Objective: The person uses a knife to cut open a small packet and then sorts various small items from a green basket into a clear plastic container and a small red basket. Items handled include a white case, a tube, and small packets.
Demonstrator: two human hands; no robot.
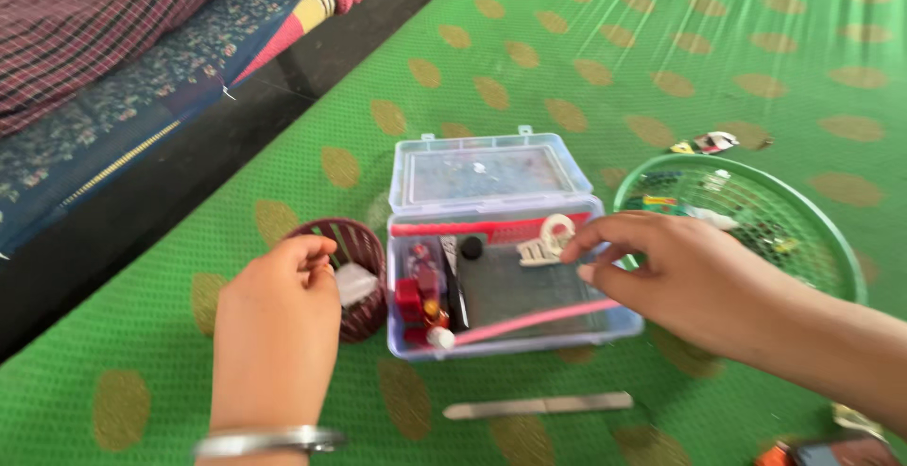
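**Both my hands at the open plastic box**

My right hand (694, 282) reaches over the clear plastic box (501, 334), fingers curled together with the tips close on a small white clip-like piece (546, 242) at the box's far edge; whether I truly pinch it or only touch it I cannot tell, since the view is blurred; just under this hand a pink stick (539, 322) lies slanted across the box's dark floor, its white cap toward my left; the box's lid (487, 171) stands open beyond my fingertips; red small parts (419, 296) fill the compartment on the side nearer my left hand; my left hand (279, 324), with a silver bangle (269, 441) on the wrist, hovers loosely curled over a small dark red basket (364, 249) that sits touching the box's side, and it grips nothing I can see; behind my right wrist lies a green mesh basket (803, 230); nearer to me than the box, a flat pale stick (539, 406) lies on the green dotted cloth (661, 41)
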